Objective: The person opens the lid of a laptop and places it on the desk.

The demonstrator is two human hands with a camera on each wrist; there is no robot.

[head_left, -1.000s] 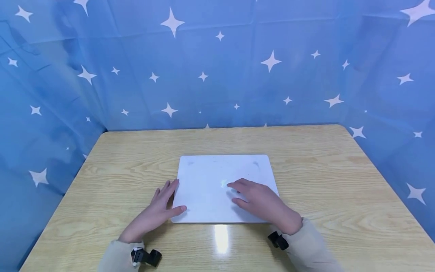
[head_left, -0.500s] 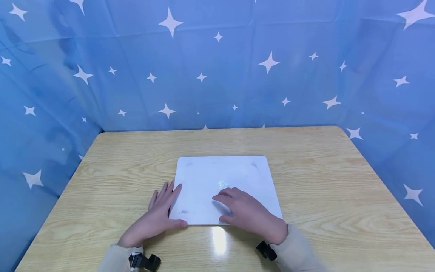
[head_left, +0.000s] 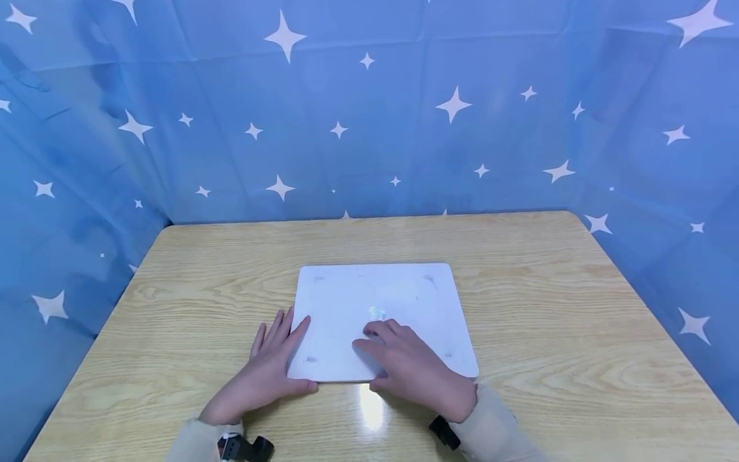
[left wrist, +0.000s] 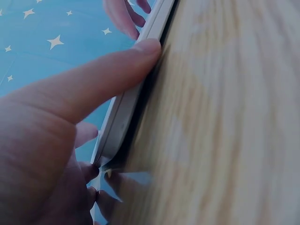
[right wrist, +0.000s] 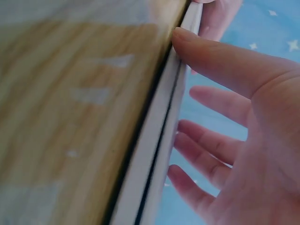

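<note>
A closed silver-white laptop point(head_left: 337, 292) lies flat on the table, a shiny mark in the middle of its lid and faint smudges near its corners. My left hand point(head_left: 262, 378) lies at its front left corner, fingers spread along the left edge and thumb on the front edge. The left wrist view shows that thumb point(left wrist: 117, 72) touching the laptop's rim point(left wrist: 123, 112). Over the front half of the lid is my right hand point(head_left: 412, 369), fingers slightly bent. Its thumb point(right wrist: 206, 51) touches the front edge, where a dark seam point(right wrist: 159, 154) parts lid from base.
A wooden table point(head_left: 548, 308) surrounds the laptop, with a light reflection in front of it. Behind and at both sides hangs a blue curtain point(head_left: 392, 147) with white stars. Black wrist cameras point(head_left: 247, 447) sit on both sleeves.
My right hand has moved left and toward me, its thumb coming to the laptop's front edge. My left hand has settled at the corner, its thumb sliding from the lid to the front edge.
</note>
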